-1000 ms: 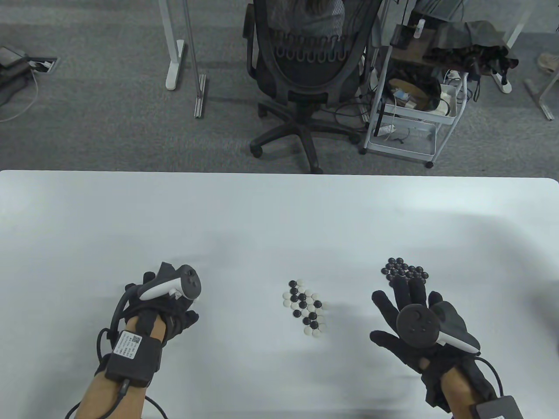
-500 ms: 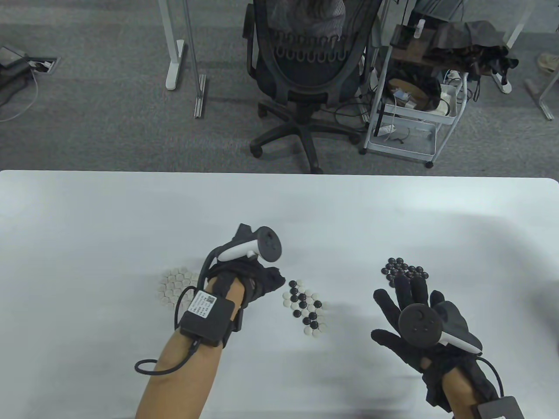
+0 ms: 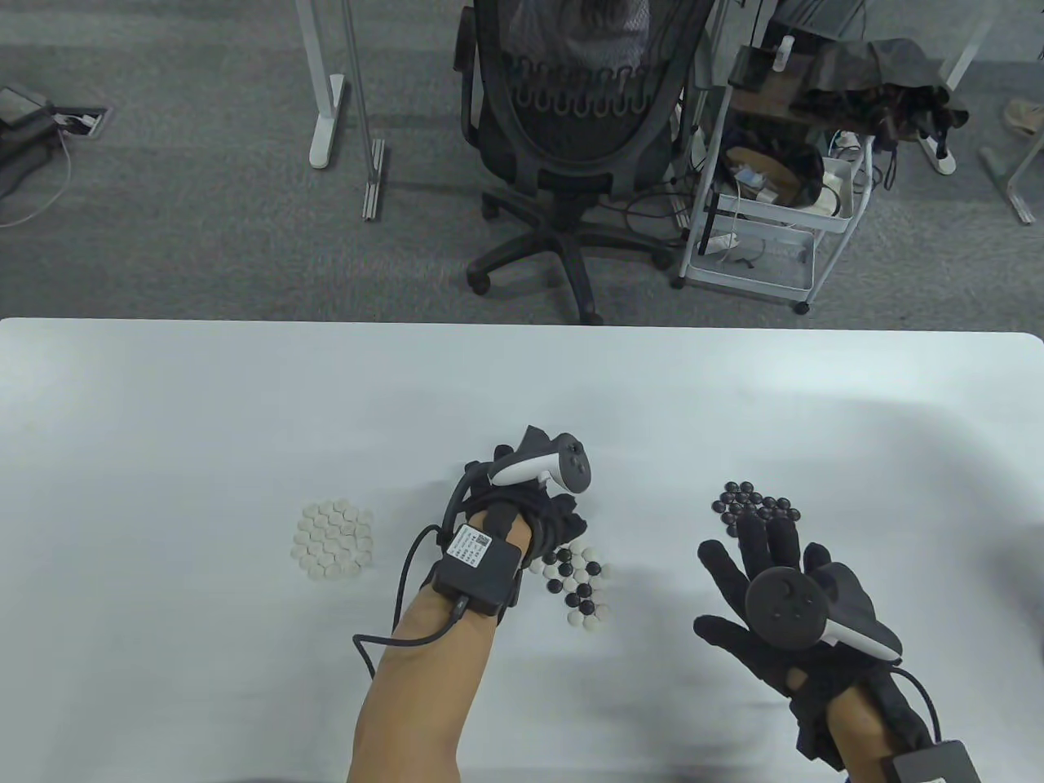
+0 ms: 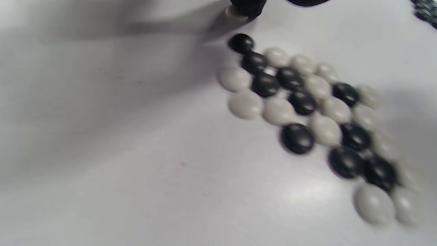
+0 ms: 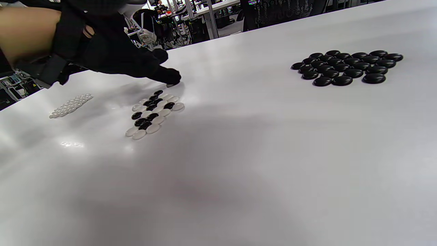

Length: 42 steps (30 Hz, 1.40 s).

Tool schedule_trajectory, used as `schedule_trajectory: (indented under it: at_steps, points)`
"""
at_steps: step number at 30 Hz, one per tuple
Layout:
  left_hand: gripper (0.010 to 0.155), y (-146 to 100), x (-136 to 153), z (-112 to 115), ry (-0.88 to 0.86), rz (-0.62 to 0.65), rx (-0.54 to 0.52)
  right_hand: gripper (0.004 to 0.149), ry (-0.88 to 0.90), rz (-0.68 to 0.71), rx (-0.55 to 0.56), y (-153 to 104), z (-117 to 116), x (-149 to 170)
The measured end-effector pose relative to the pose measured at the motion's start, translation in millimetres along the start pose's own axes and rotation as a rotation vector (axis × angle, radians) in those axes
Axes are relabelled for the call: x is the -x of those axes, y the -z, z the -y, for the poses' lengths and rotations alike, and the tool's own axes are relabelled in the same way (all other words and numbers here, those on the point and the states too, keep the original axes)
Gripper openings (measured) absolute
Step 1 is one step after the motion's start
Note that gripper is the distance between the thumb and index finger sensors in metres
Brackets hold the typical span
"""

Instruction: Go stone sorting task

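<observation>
Moved right from the white pile (image 3: 333, 541), the left hand (image 3: 538, 510) touches the mixed stones' (image 3: 577, 583) far end, grip unclear, nearer than the spread right hand (image 3: 779, 587) beside the black pile (image 3: 758, 506).

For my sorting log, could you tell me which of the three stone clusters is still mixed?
The middle cluster, holding black and white stones; the others are single-coloured.

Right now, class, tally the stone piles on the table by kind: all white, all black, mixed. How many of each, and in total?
White pile: 1
Black pile: 1
Mixed pile: 1
Total: 3
</observation>
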State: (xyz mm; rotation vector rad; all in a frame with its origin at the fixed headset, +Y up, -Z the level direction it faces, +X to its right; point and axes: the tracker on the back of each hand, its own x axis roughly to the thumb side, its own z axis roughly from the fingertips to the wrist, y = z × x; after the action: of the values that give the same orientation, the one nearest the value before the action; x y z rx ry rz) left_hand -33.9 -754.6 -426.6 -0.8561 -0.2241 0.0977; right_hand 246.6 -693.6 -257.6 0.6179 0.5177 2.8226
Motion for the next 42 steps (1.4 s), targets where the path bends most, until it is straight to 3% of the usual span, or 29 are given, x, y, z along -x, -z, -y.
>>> schedule_trajectory:
  at_steps: [4,9,18,35,42]
  points:
    - [0.068,-10,53,-11,-0.132,-0.110,-0.007,0.083,0.002,0.000,0.001,0,0,0]
    - [0.069,-31,105,-9,-0.185,-0.226,0.005,0.083,0.000,-0.005,-0.004,0,0,1]
    - [0.069,-56,153,-1,-0.214,-0.329,0.010,0.083,-0.009,-0.014,-0.022,1,-1,0]
    - [0.070,-68,157,2,-0.174,-0.347,0.027,0.082,-0.011,-0.012,-0.029,2,-1,-1]
    - [0.069,-72,97,-13,-0.102,-0.103,-0.019,0.083,-0.006,-0.012,-0.028,2,-1,-1]
